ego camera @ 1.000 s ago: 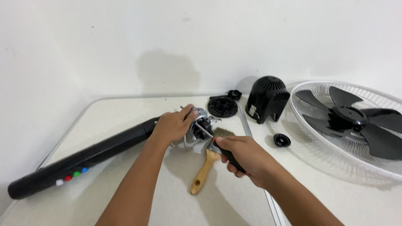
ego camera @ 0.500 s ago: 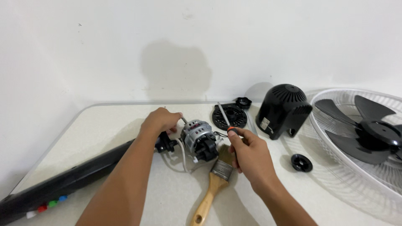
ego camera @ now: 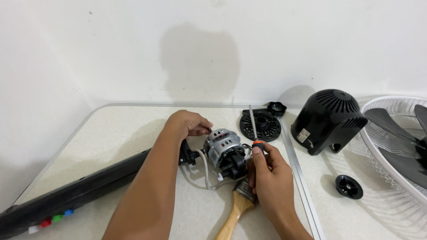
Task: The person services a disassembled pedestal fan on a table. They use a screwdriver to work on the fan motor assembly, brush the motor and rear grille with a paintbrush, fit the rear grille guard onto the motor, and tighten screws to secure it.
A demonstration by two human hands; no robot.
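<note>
— What's cut off from where you stand?

— Start at the left: the long black fan column (ego camera: 84, 189) runs off the bottom left corner, so its end with the coloured buttons (ego camera: 52, 219) only partly shows. Both forearms leave the lower edge too. Far right, the white fan grille (ego camera: 391, 146) and its dark blades (ego camera: 400, 133) are sliced by the frame.

— And the hands?

— The left hand (ego camera: 187, 124) is curled over the near end of the column, fingers bent down against the silver fan motor (ego camera: 224, 151). Its palm side is hidden, so I can't tell whether it is truly clamped on anything or just resting. The motor lies on the pale table (ego camera: 120, 133), between the two hands, a white wire (ego camera: 207, 171) looping under it.

— The right one?

— The right hand (ego camera: 267, 173) is closed round the handle of a screwdriver (ego camera: 253, 126), touching the motor's black lower part. Only an orange collar and the thin shaft show, pointing up and away; the handle is buried in the fist. Under that hand lies a paintbrush (ego camera: 238, 206), its bristles hidden and its wooden handle cut off below.

— Further right?

— A round black slotted disc (ego camera: 262, 126), a small black knob (ego camera: 276, 108) behind it, the black domed motor housing (ego camera: 329, 120), and a little black cap (ego camera: 349, 186) near the grille.
</note>
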